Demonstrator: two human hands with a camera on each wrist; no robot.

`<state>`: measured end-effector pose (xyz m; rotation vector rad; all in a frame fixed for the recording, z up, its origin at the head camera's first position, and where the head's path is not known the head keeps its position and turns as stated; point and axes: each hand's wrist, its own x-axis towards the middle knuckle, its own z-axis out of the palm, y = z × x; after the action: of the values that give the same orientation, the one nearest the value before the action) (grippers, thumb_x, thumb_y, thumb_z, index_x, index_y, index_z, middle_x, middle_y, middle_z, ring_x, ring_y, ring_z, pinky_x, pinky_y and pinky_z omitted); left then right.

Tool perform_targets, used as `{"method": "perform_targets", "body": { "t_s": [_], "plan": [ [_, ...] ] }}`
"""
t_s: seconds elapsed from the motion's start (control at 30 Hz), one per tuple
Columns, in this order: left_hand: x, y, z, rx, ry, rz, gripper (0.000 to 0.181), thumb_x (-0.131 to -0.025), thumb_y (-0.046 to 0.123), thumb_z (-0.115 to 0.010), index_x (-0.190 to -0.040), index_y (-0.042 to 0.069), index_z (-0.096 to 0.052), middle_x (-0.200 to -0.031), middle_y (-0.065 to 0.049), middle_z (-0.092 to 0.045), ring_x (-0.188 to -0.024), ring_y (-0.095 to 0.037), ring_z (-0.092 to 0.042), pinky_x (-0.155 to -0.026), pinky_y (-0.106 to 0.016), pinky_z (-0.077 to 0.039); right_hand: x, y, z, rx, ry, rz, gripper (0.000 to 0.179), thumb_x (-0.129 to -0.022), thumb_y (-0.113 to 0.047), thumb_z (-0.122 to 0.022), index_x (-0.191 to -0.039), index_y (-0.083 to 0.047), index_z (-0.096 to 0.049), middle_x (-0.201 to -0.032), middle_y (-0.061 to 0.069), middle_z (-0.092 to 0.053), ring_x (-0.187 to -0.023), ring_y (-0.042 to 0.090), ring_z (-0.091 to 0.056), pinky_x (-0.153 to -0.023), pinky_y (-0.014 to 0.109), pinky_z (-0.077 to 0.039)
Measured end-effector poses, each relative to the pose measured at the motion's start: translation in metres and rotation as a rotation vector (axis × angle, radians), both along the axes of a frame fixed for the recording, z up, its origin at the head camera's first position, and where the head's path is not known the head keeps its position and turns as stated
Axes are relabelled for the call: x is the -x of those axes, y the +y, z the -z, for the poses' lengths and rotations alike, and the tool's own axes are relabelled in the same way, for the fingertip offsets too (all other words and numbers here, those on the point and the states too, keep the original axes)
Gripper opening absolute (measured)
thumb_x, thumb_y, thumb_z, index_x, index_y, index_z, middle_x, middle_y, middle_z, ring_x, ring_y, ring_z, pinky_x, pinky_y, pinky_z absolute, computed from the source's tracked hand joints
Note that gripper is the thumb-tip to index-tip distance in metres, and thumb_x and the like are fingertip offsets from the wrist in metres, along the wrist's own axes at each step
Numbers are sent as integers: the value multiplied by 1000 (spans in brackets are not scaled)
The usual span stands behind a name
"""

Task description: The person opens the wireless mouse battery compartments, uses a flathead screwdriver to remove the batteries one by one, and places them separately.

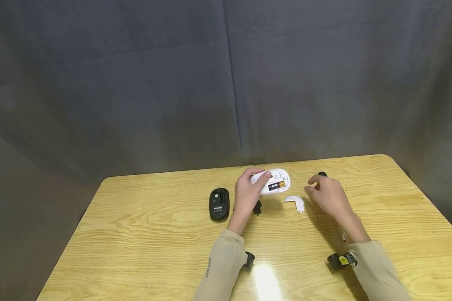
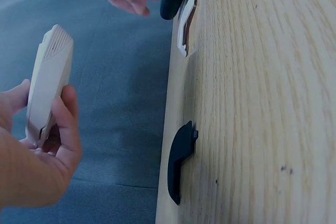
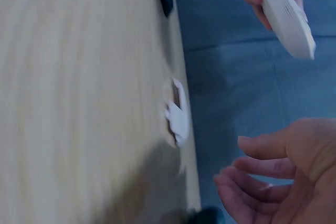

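Near the far edge of the worktop (image 1: 154, 234), the left hand (image 1: 247, 190) pinches the raised white mouse (image 1: 276, 177); the right hand (image 1: 329, 194), loosely bent, holds nothing. A steady grip should keep the battery (image 1: 276, 186) seated.

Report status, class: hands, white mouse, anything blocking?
Left hand holding white mouse, battery exposed. Right hand looks empty. Nothing visible between it and white mouse.
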<state>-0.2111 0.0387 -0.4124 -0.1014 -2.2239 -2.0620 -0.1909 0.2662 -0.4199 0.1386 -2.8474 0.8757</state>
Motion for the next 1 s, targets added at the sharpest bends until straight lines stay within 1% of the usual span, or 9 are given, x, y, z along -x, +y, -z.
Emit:
{"method": "perform_targets", "body": {
  "t_s": [0.13,0.23,0.27,0.43,0.63,0.7,0.8,0.9,1.0],
  "plan": [
    [-2,-1,-1,4,-1,8,27,-93,22,-79,-109,1,-74,-87,-7,-69,-61,-8,-55,-50,-41,-56,-3,13,-3,-33,4,85,34,-99,-12,-66,-117,16,-64,-97,32,-67,-76,39,-62,-62,48,-50],
    [-3,-1,-2,10,-6,11,27,-93,22,-78,-110,1,-73,-87,-7,-69,-61,-8,-55,-50,-41,-55,-4,20,-1,-76,-41,145,45,-99,-15,-66,-124,21,-56,-110,44,-59,-87,49,-62,-65,54,-51],
    [-3,-1,-1,12,-7,12,27,-93,22,-78,-110,1,-73,-88,-7,-69,-61,-8,-55,-51,-41,-55,-5,22,0,-88,-63,158,48,-98,-16,-67,-125,22,-54,-110,45,-57,-88,50,-61,-65,55,-51],
    [-4,-2,-1,17,-9,13,27,-93,21,-78,-110,1,-73,-88,-8,-68,-61,-8,-55,-51,-42,-55,-4,26,4,-88,-195,146,54,-96,-20,-70,-118,25,-48,-91,37,-58,-72,39,-56,-57,43,-46],
    [-4,-2,-1,18,-7,13,27,-93,21,-78,-109,1,-73,-88,-7,-68,-61,-8,-54,-49,-34,-53,-2,32,7,-52,-299,136,39,-95,-22,-69,-94,14,-52,-73,17,-51,-62,27,-49,-54,33,-40],
    [-5,-2,-1,19,-13,17,27,-93,22,-78,-110,1,-73,-88,-7,-68,-61,-8,-54,-49,-30,-51,-2,35,8,-24,-314,129,34,-95,-21,-68,-85,7,-52,-68,12,-49,-58,23,-47,-52,31,-39],
    [-6,-2,-1,23,-18,28,27,-94,22,-77,-111,2,-73,-90,-8,-69,-62,-8,-55,-51,-31,-52,-3,41,7,27,-329,109,30,-95,-18,-66,-79,4,-54,-64,10,-52,-53,18,-49,-50,30,-41],
    [-6,-2,-1,28,-28,46,28,-95,22,-76,-113,1,-72,-93,-9,-69,-64,-8,-57,-56,-42,-58,-5,46,2,137,-346,91,28,-99,-14,-64,-84,9,-58,-67,13,-62,-51,18,-60,-51,30,-51],
    [-6,-2,0,42,-38,62,28,-95,21,-76,-114,0,-71,-96,-11,-69,-65,-9,-58,-59,-51,-60,-6,47,-7,331,-340,100,29,-104,-15,-60,-97,13,-56,-80,18,-66,-60,19,-70,-61,32,-60]
  ]
}}
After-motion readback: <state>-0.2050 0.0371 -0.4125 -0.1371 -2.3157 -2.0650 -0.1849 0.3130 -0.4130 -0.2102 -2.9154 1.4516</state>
